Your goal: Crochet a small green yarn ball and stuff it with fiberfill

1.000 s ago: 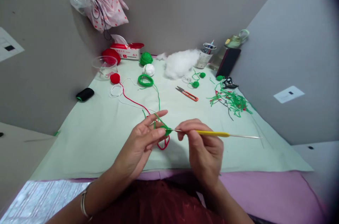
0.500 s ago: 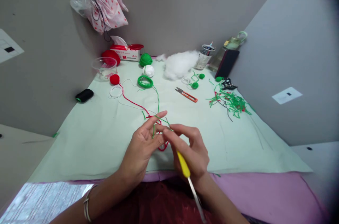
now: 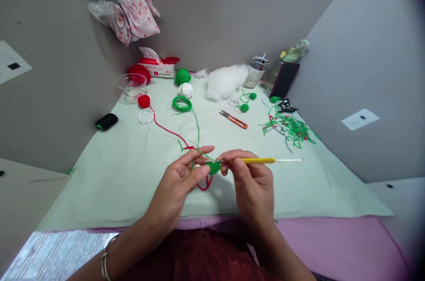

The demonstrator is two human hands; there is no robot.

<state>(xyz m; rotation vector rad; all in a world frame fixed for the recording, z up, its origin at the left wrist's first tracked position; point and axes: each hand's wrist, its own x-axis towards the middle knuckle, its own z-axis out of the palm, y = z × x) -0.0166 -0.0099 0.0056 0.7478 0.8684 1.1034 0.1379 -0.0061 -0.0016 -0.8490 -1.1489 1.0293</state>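
Observation:
Between thumb and fingers, my left hand [image 3: 181, 181] pinches a small green crochet piece [image 3: 214, 167]. Green yarn [image 3: 198, 128] runs over its raised index finger from a green coil [image 3: 182, 104]. My right hand [image 3: 252, 179] is closed on the yellow handle of a crochet hook [image 3: 259, 160], held nearly level. The hook's working tip meets the top edge of the green piece; its other metal end points right. A loop of red yarn [image 3: 205, 188] hangs below the piece, and a red strand leads back to a small red ball [image 3: 144, 101].
Thread snips [image 3: 234, 119] lie mid-table, with white stuffing [image 3: 226, 82] behind. Green and red yarn scraps [image 3: 294, 130] are heaped at right, near a phone [image 3: 284, 79] and a bottle [image 3: 275, 68]. A black spool [image 3: 106, 121] and a clear plastic cup [image 3: 131, 87] stand at left.
My right hand has turned and shifted right, swinging the crochet hook from slanting down toward me to nearly level. The green piece, hidden before, now shows between my hands.

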